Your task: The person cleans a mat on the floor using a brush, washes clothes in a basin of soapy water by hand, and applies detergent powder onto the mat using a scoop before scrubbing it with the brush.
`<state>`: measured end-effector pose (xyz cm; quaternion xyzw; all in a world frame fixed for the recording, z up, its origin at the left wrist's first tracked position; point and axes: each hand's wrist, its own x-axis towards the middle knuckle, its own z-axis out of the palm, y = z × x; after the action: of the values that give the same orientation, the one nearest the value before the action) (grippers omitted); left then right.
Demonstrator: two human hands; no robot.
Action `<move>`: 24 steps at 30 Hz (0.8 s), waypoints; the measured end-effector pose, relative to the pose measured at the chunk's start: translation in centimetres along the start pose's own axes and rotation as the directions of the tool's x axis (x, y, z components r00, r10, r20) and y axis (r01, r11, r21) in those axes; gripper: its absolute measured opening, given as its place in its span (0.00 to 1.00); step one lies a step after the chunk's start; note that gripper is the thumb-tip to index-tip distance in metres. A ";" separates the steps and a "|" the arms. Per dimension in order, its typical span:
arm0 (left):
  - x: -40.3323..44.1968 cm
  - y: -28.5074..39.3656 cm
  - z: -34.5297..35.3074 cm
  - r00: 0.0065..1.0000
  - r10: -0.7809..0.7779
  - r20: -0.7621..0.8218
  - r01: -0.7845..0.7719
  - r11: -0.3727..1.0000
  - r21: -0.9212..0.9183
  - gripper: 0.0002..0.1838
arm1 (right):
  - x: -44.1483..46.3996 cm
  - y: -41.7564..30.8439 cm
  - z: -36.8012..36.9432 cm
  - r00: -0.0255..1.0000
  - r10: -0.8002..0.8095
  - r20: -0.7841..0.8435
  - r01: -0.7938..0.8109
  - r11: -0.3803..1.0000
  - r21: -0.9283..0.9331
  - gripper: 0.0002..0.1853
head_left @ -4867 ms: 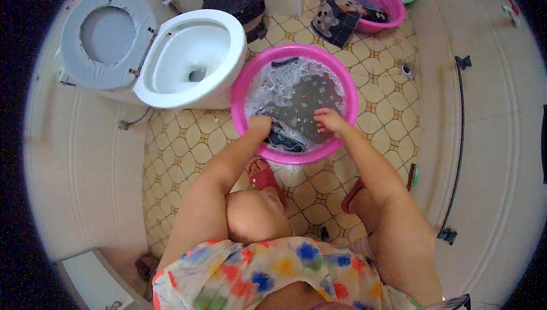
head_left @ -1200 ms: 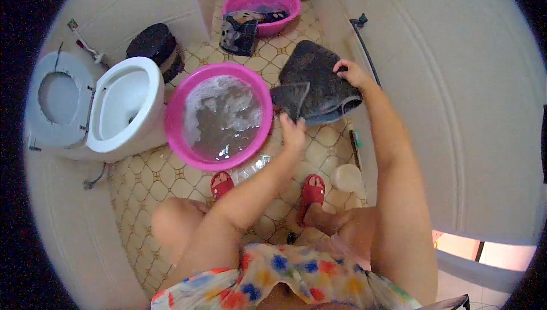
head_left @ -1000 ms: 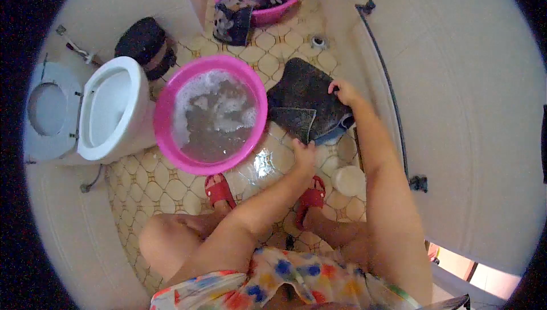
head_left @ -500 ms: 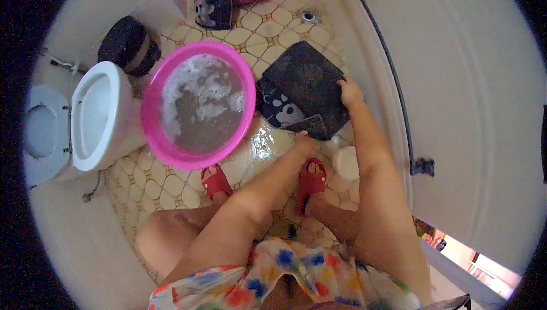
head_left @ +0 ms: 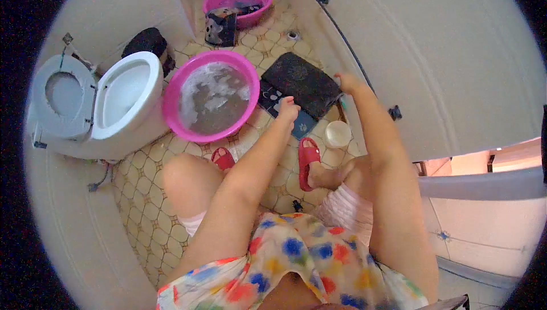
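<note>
Dark mat (head_left: 302,81) laid on tiled floor (head_left: 142,210), just right of large pink basin (head_left: 171,105), partly folded over, printed face exposed along near side. Right hand (head_left: 348,84) placed at mat's right edge; left hand (head_left: 288,109), fingers curled, placed at printed part. Whether mat is gripped by either cannot be told. Sudsy water (head_left: 216,119) held in basin. White tub (head_left: 338,134) set near mat.
</note>
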<state>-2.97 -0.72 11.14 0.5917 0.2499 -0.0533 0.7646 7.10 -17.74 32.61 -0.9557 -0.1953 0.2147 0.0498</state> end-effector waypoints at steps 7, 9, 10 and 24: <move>0.0 -0.3 0.1 0.976 0.077 -0.202 -0.075 0.997 0.016 0.29 | 2.5 0.0 -0.4 0.972 -0.175 -0.156 0.157 0.980 -0.122 0.27; 1.9 -2.3 -0.6 0.977 0.057 -0.206 -0.040 0.996 0.082 0.29 | 2.4 -1.7 -0.1 0.984 -0.125 -0.125 0.116 0.990 -0.081 0.27; 3.1 -3.9 -0.9 0.974 0.018 -0.225 0.006 0.994 0.106 0.29 | 2.4 -1.8 0.6 0.989 -0.103 -0.103 0.097 0.993 -0.061 0.26; 6.6 -4.1 -5.5 0.995 0.100 -0.024 -0.004 0.272 0.962 0.22 | 21.0 8.7 13.8 0.978 0.148 -0.145 -0.118 0.973 0.200 0.25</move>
<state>-0.53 4.63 3.61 0.9422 0.1780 -0.1443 0.2443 21.66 -17.27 10.44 -0.9715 -0.1046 0.1586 0.1417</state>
